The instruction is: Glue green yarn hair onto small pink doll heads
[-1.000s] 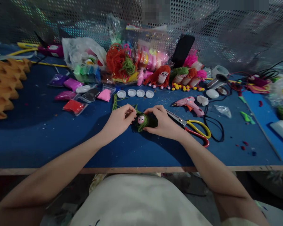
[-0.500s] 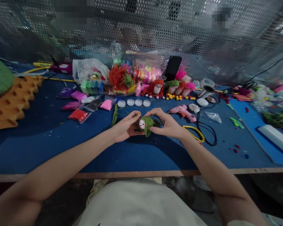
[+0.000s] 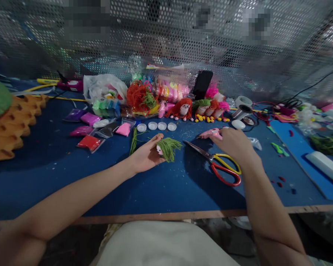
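Observation:
A small doll [image 3: 169, 147] with green yarn hair and a white face lies in my left hand [image 3: 147, 155], whose fingers close around its head. The yarn strands fan out to the right. My right hand [image 3: 234, 142] wraps over the handle of a pink glue gun [image 3: 210, 133]. Its nozzle points left, and the hand hides its rear. Scissors [image 3: 208, 155] with one yellow and one red handle loop rest on the blue table [image 3: 161, 192] between my hands, blades toward the upper left. Green yarn strands [image 3: 133, 140] lie beside my left hand.
White round lids [image 3: 153, 126] sit in a row behind my left hand. Finished yarn dolls [image 3: 184, 109], a phone [image 3: 202, 84] and bags of clay line the back. Small colored packets [image 3: 90, 142] lie left. A blue board [image 3: 305, 155] and an orange egg tray [image 3: 13, 125] flank the table.
My right hand has left the doll and moved right onto the glue gun. My left hand keeps the doll, its yarn hair now spread rightward. The scissors are now uncovered.

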Demonstrator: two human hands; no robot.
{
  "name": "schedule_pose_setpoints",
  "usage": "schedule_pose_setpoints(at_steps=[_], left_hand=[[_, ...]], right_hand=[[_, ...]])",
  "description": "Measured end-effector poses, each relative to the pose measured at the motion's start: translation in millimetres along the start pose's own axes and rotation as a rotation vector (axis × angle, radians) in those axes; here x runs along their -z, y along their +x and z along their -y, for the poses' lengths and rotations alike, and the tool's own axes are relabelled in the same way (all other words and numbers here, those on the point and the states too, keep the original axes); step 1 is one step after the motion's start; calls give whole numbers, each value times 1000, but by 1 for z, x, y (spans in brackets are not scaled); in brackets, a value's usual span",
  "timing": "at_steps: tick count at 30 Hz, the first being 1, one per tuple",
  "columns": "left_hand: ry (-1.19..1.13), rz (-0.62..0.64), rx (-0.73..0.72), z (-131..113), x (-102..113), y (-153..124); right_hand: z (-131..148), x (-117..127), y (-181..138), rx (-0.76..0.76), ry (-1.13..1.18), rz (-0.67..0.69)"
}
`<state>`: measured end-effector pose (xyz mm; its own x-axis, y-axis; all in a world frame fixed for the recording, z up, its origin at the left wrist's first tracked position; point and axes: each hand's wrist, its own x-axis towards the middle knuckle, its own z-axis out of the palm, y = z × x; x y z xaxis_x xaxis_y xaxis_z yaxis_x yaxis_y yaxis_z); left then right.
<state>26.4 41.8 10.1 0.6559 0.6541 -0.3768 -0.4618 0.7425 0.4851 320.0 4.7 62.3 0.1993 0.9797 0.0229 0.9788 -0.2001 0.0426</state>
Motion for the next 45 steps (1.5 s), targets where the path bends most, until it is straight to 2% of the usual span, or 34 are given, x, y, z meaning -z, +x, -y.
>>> schedule_pose_setpoints(at_steps=[3,8,10,12,15,18,22,24,27,32,38,45], left_hand=[[-28,-2,8,-1,0,0],[-33,-58,19,-1,0,-1],[-53,-104,39,-2,0,-1],[-73,-146,67,-3,-1,-3],[-96,-195,101,-5,-3,-5],[-114,-248,113,-6,-6,-6],[-156,-277,121,-6,-8,-4],[-179,-277,127,-5,-8,-4],[-178,-245,138,-3,-6,-4],[-141,-203,131,-2,-6,-4],[-142,-162,139,-1,-3,-3],[-132,-237,142,-1,-2,-3]], right_hand=[[-14,-21,8,-86,-102,64],[-20,-36,11,-121,-10,54],[-19,-35,9,-170,29,-30],[-18,-33,7,-201,49,-178],[-14,-28,2,-140,-6,-407],[-8,-22,-3,-92,-39,-512],[13,-20,-14,-153,205,-673],[28,-22,-24,-84,383,-730],[48,-26,-38,39,456,-653],[58,-33,-49,44,325,-525],[58,-35,-46,90,331,-514],[57,-37,-45,66,350,-472]])
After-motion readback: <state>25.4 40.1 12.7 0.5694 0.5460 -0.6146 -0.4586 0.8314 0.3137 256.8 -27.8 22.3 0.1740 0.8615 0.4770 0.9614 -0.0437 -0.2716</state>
